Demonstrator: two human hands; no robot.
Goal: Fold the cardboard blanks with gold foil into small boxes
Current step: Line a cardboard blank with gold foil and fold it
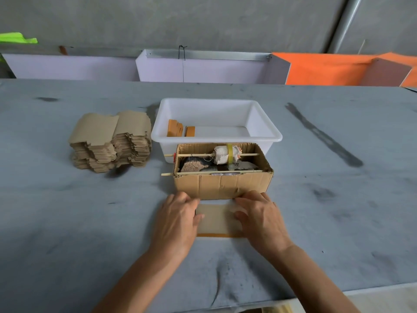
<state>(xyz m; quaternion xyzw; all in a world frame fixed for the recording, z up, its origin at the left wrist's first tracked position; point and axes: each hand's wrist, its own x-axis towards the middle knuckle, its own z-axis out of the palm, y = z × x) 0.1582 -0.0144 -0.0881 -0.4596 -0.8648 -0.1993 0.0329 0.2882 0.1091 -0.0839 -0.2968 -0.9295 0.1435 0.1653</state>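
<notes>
My left hand (178,219) and right hand (259,216) press flat, fingers loosely extended, on either end of a cardboard blank (217,219) lying on the grey table (67,222). Just beyond it stands an open cardboard box (222,185). Farther back are a white tub (216,138) and, to the left, the stack of blanks (111,141).

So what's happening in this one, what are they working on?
A person is folding a cardboard blank on the grey table, left hand and right hand pressing on its two ends just in front of an open cardboard box. A stack of unfolded blanks waits to the left. The white tub behind holds only a few orange-gold pieces, so the batch looks barely started.
</notes>
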